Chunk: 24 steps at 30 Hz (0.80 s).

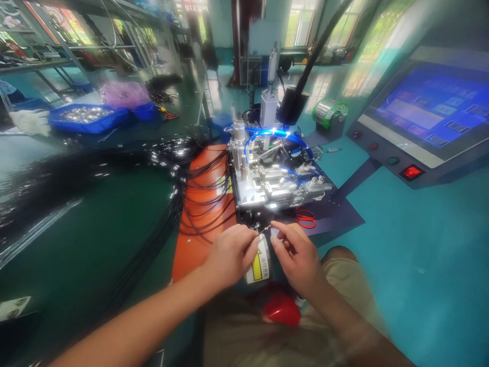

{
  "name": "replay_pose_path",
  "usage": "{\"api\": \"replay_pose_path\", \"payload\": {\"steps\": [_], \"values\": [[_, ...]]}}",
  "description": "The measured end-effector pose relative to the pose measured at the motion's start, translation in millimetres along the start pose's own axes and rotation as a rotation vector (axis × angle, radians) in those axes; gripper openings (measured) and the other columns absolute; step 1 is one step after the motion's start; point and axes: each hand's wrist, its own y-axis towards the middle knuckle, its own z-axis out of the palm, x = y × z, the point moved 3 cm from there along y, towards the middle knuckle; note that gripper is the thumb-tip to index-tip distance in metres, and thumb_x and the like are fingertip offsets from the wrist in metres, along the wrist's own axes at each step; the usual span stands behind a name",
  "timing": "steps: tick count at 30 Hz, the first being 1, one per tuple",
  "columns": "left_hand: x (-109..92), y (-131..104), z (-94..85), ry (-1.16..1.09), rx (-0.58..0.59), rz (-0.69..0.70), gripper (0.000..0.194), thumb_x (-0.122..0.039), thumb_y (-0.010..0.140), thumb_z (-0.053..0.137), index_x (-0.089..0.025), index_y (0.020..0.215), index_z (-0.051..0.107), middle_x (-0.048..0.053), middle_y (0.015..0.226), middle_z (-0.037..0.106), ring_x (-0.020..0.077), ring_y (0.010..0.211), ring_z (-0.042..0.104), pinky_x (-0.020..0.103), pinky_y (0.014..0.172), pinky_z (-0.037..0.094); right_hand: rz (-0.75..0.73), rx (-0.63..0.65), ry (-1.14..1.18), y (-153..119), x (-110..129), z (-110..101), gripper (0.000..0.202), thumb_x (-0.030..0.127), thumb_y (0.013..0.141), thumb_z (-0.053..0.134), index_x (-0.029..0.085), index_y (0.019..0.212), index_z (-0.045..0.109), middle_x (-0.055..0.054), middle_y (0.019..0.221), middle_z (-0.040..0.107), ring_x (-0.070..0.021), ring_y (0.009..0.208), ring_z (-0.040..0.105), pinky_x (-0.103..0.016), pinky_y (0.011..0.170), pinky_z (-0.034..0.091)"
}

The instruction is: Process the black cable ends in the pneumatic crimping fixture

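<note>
Both of my hands meet just in front of a metal machine point(278, 178). My left hand point(232, 254) is closed, its thumb and forefinger pinching a thin wire point(263, 232) whose bright tip points to the right. Close beside it, my right hand point(300, 255) is closed in a pinch at that tip, with a small white piece point(275, 232) by its fingers; exactly what it grips is too small to make out. Below the fingertips is a white label point(266, 263) with a yellow arrow.
Black cables point(171, 204) drape over an orange board point(202, 199) on the left. Red-handled scissors point(305, 219) lie at the machine's front edge. A solder spool point(329, 113) and a lit control screen point(428, 109) stand right. A blue tray point(89, 125) holds small metal parts.
</note>
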Motion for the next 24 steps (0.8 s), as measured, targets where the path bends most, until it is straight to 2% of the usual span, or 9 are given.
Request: {"api": "replay_pose_path", "payload": {"steps": [9,18,24], "values": [[4.6,-1.2,4.2,-0.004,0.029,-0.009,0.024,-0.028,0.098,0.045,-0.018,0.087,0.063,0.003,0.076,0.059,0.0162,0.075,0.054,0.028,0.069,0.042,-0.066,-0.003,-0.053,-4.1,-1.2,0.6,0.034,0.022,0.096,0.049,0.021,0.129,0.06,-0.004,0.089,0.055,-0.0158,0.072,0.054,-0.03,0.067,0.048],[2.9,-0.2,3.8,-0.002,0.015,0.006,0.023,-0.027,0.097,0.046,-0.018,0.083,0.061,0.002,0.073,0.057,0.0152,0.071,0.052,0.028,0.065,0.04,-0.013,0.016,-0.015,-9.6,-3.3,1.9,0.036,0.023,0.096,0.05,0.022,0.131,0.058,-0.003,0.088,0.056,-0.0154,0.07,0.054,-0.029,0.064,0.048],[3.2,-0.7,4.0,-0.008,0.024,0.001,0.024,-0.028,0.098,0.045,-0.017,0.085,0.062,0.002,0.074,0.057,0.0154,0.073,0.053,0.028,0.067,0.04,-0.024,0.022,-0.028,-9.8,-1.8,2.7,0.039,0.023,0.096,0.05,0.021,0.135,0.056,-0.003,0.088,0.056,-0.0156,0.072,0.054,-0.03,0.067,0.048]]}}
